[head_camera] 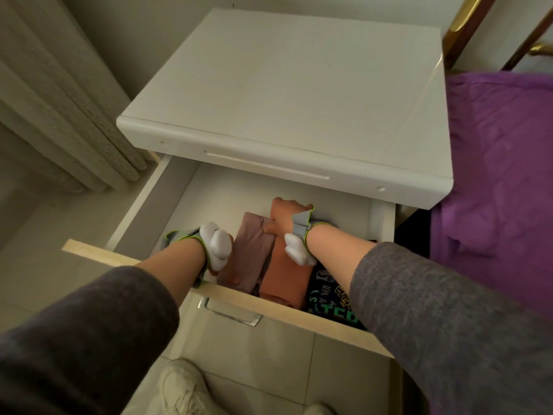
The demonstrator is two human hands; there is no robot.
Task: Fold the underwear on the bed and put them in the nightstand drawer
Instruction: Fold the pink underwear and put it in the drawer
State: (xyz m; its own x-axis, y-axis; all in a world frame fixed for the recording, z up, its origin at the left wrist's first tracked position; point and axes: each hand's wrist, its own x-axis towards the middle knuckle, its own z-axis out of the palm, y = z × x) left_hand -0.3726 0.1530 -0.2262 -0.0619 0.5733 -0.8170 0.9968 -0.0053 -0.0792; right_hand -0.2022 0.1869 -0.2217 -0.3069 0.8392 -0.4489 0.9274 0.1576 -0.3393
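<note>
Underwear fills the front right part of the open drawer: three folded pieces stand side by side, packed against one another. The leftmost is a dusty mauve-pink folded piece of soft knit cloth (251, 253), the middle one a rust-orange folded piece of smooth cloth (284, 280), and the rightmost a black folded piece printed with green, yellow and white lettering (329, 298), partly hidden under the right forearm.

The white nightstand with a flat matt top and rounded front edge (284, 94) carries the pulled-out white drawer with a pale wood-coloured front rim (167, 205); its left half shows bare white floor. One metal bar handle (230, 314) sits on the drawer front below.

The right hand (284, 218) reaches in over the far end of the folded pieces, its fingers curled down and closed around the top of the orange piece, the thumb pressing against the mauve one. The left hand (220, 244) is mostly hidden behind a white wrist-worn device on a grey, green-edged strap; I cannot tell how its fingers stand, only that the wrist is just beside the mauve piece. Both arms wear grey knit sleeves pushed back from the wrists.

A purple, creased bed sheet (493, 175) lies to the right, ribbed beige curtains (59, 100) hang to the left, and two off-white shoes (182, 387) stand on pale floor tiles.
</note>
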